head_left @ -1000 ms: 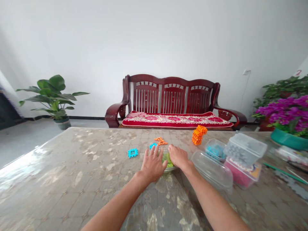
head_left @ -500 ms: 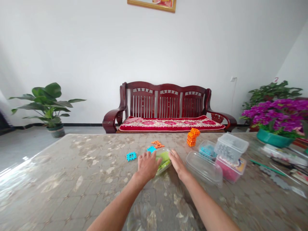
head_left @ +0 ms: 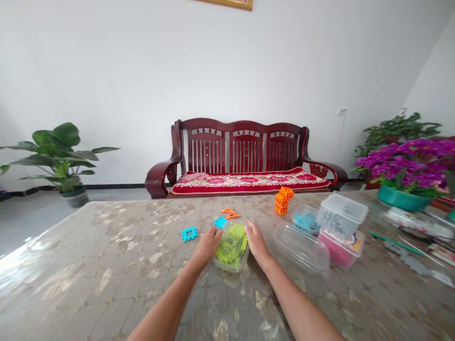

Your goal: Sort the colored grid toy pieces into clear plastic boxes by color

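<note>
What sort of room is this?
Most likely a living room in a home: there's a dark red wooden bench sofa with a floral seat cushion against the wall, a potted leafy plant beside it, and potted magenta flowers at the right.

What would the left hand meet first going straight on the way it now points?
Probably the small cyan plastic lattice piece just past the left hand, though depth is unclear here.

- picture (head_left: pixel 227 4): cut off by the top edge
- green pieces (head_left: pixel 232 247): shapes blurred behind clear plastic
- grey pieces (head_left: pixel 340 216): too small to tell apart
</note>
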`<state>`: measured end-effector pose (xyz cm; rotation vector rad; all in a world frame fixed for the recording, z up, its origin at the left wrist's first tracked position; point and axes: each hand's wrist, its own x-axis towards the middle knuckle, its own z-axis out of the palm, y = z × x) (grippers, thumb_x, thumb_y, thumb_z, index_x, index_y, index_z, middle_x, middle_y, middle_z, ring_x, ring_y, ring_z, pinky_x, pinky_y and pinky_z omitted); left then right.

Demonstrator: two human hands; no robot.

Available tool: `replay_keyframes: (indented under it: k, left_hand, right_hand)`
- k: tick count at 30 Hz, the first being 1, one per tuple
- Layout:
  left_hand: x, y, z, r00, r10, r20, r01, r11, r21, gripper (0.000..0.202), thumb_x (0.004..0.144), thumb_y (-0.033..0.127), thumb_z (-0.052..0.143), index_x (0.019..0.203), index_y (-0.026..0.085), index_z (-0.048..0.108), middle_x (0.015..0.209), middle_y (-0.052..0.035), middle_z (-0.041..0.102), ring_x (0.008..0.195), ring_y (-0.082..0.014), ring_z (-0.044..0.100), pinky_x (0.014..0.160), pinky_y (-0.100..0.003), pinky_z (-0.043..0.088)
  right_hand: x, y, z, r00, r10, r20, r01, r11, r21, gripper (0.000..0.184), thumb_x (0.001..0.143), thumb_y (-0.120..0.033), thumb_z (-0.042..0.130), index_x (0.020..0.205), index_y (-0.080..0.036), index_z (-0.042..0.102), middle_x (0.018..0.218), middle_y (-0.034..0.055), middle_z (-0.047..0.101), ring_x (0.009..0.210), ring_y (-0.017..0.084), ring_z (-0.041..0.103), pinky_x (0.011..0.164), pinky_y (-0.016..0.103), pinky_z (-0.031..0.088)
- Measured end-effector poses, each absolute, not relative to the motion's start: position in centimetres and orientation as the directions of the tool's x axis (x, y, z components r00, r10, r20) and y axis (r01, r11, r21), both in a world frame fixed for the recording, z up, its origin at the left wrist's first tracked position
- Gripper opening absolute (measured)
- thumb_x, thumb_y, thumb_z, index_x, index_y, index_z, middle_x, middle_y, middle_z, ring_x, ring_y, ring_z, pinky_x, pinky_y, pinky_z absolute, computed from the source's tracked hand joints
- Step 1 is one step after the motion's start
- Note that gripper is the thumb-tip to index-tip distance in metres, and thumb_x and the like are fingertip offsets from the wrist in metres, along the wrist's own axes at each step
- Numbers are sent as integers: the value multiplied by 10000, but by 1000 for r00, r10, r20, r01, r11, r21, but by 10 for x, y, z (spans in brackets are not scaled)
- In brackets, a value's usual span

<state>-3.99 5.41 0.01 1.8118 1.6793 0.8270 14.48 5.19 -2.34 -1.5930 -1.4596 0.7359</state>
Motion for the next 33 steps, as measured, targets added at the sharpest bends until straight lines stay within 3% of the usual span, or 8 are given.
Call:
replay_keyframes:
  k: [5, 14, 19, 22, 25, 28, 30, 33]
  left_hand:
    - [-40, 58, -6, 45, 996, 81, 626, -91, 774, 214, 844, 302, 398, 657, 205, 437, 629, 40, 465, 668, -148, 480, 636, -239, 361]
    - [-43, 45, 4, 31, 999, 21, 553, -34, 832, 226, 807, 361, 430, 719, 177, 527, 655, 25, 502, 684, -152, 507, 636, -241, 378]
    - [-54, 13, 8, 155, 966, -206, 467, 112, 877, 383, 736, 499, 518, 908, 161, 570, 583, 67, 459, 515, -116, 450, 460, -211, 321]
    - [-57, -1, 9, 130, 962, -241, 409, 169, 897, 412, 654, 498, 612, 896, 171, 552, 535, 87, 439, 481, -106, 431, 420, -197, 292]
    - [-57, -7, 12, 71, 979, -193, 299, 164, 940, 389, 618, 491, 642, 820, 179, 529, 521, 97, 421, 450, -87, 395, 403, -193, 295]
    - [-60, -7, 13, 11, 983, -183, 164, 179, 970, 403, 592, 504, 674, 778, 177, 529, 548, 89, 453, 467, -75, 410, 425, -186, 342]
    - [-63, -5, 12, -39, 985, -167, 87, 170, 982, 437, 566, 526, 704, 763, 177, 530, 542, 91, 461, 456, -71, 415, 433, -188, 363]
    - [-65, -1, 7, -101, 985, -140, -2, 140, 990, 491, 523, 549, 742, 765, 179, 529, 523, 96, 470, 423, -63, 408, 416, -187, 353]
  right_hand:
    - [147, 50, -24, 123, 983, 134, 477, 60, -877, 531, 901, -430, 318, 1313, -149, 501, 1365, 126, 543, 1305, 221, 457, 1085, 345, 356]
    - [144, 39, -27, 186, 959, 211, 403, 122, -907, 585, 918, -495, 241, 1304, -137, 495, 1386, 127, 520, 1308, 200, 445, 1115, 345, 312]
    - [144, 33, -34, 290, 908, 302, 292, 217, -931, 574, 920, -522, 246, 1228, -151, 558, 1293, 129, 593, 1229, 210, 517, 1079, 368, 353]
    - [143, 30, -35, 354, 854, 381, 278, 293, -915, 522, 928, -491, 276, 1176, -154, 589, 1151, 122, 662, 1097, 217, 593, 1002, 381, 418]
    - [144, 24, -27, 342, 780, 524, 422, 371, -827, 416, 929, -383, 326, 1155, -167, 600, 1048, 98, 678, 995, 207, 612, 925, 368, 451]
    - [150, 16, -8, 234, 699, 675, 659, 396, -639, 359, 917, -236, 339, 1156, -178, 601, 1033, 89, 661, 984, 202, 579, 901, 356, 439]
    - [156, 11, 8, 180, 687, 704, 809, 303, -504, 350, 903, -173, 374, 1170, -190, 600, 1064, 92, 646, 1010, 217, 544, 910, 366, 409]
    - [167, 4, 29, 169, 762, 625, 942, 62, -330, 344, 826, -140, 528, 1149, -217, 617, 1091, 97, 622, 1014, 258, 513, 872, 379, 384]
